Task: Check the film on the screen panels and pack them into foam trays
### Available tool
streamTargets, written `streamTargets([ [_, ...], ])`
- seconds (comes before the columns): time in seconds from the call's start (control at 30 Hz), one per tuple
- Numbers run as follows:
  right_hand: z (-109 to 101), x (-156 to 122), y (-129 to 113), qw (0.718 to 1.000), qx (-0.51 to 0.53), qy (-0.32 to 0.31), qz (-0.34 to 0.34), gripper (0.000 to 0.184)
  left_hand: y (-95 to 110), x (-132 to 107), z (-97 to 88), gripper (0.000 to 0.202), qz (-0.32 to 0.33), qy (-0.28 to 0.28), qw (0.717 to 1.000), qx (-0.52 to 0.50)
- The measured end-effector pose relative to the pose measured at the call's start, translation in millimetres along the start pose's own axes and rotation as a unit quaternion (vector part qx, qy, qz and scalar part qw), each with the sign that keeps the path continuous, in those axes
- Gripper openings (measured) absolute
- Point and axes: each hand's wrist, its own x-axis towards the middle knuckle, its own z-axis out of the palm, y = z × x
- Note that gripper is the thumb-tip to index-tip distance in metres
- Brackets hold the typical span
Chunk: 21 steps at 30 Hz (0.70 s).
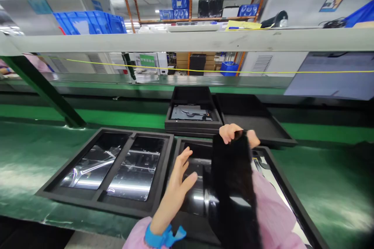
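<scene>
My right hand [230,132] grips the top edge of a glossy black screen panel [233,186] and holds it upright, hiding much of my pink right sleeve [273,206]. To its left, my left hand [179,177] is raised with fingers apart, holding nothing; a blue band [163,236] circles that wrist. Beneath both hands is a black foam tray [295,198]. In its left part lies a shiny panel [194,194], partly covered by my left hand. A pale panel [270,173] with a dark connector shows in the right part.
Left of me, another black tray [101,198] holds two reflective panels [136,167]. Behind are stacked trays [193,126] with a panel inside and a dark tray [251,114]. A green post [43,89] slants at left. Overhead runs a white shelf beam [187,42] carrying a blue bin [90,22].
</scene>
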Motion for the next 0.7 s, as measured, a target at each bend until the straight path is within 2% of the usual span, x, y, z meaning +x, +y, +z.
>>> streamTargets([
  [0.03, -2.5, 2.2, -5.2, 0.999, 0.043, 0.025, -0.014, 0.071, -2.2, 5.6, 9.4, 0.057, -0.032, -0.010, 0.999, -0.019],
  [0.1, -2.8, 3.8, -13.2, 0.990, 0.117, 0.067, -0.032, 0.070, -5.3, 10.2, 27.0, 0.065, -0.098, -0.071, 0.988, -0.099],
  [0.17, 0.0, 2.4, -18.5, 0.979, 0.176, 0.100, -0.032, 0.066, -4.3, 7.1, 40.6, 0.067, -0.111, -0.123, 0.967, -0.191],
  [0.2, 0.8, 1.1, -20.5, 0.973, 0.199, 0.116, -0.027, 0.062, -1.7, 4.0, 45.0, 0.065, -0.096, -0.123, 0.964, -0.217],
  [0.27, -1.9, -1.3, -24.3, 0.965, 0.230, 0.127, 0.006, 0.052, 7.4, -2.6, 47.4, 0.063, -0.055, -0.083, 0.972, -0.214],
  [0.33, -11.1, -2.5, -28.5, 0.967, 0.222, 0.064, 0.105, 0.042, 18.9, -7.2, 42.4, 0.065, -0.026, -0.046, 0.985, -0.167],
  [0.4, -22.9, -2.6, -32.9, 0.969, 0.120, -0.032, 0.214, 0.042, 28.6, -9.8, 33.8, 0.066, -0.001, -0.012, 0.995, -0.096],
  [0.47, -30.2, -3.8, -37.2, 0.963, -0.069, -0.070, 0.251, 0.051, 34.1, -11.8, 26.8, 0.067, 0.022, 0.014, 0.999, -0.028],
  [0.53, -29.6, -9.6, -42.3, 0.947, -0.255, -0.033, 0.194, 0.055, 36.1, -13.8, 24.1, 0.066, 0.038, 0.031, 0.999, 0.011],
  [0.6, -23.7, -21.8, -50.0, 0.925, -0.364, 0.003, 0.107, 0.054, 37.1, -15.5, 25.0, 0.067, 0.036, 0.027, 0.999, 0.011],
  [0.63, -20.8, -29.9, -55.0, 0.923, -0.380, 0.004, 0.064, 0.051, 38.0, -16.2, 25.8, 0.068, 0.033, 0.024, 0.999, 0.002],
  [0.7, -18.5, -47.4, -66.5, 0.945, -0.325, -0.033, 0.011, 0.040, 41.5, -17.7, 26.4, 0.072, 0.035, 0.026, 0.999, -0.008],
])
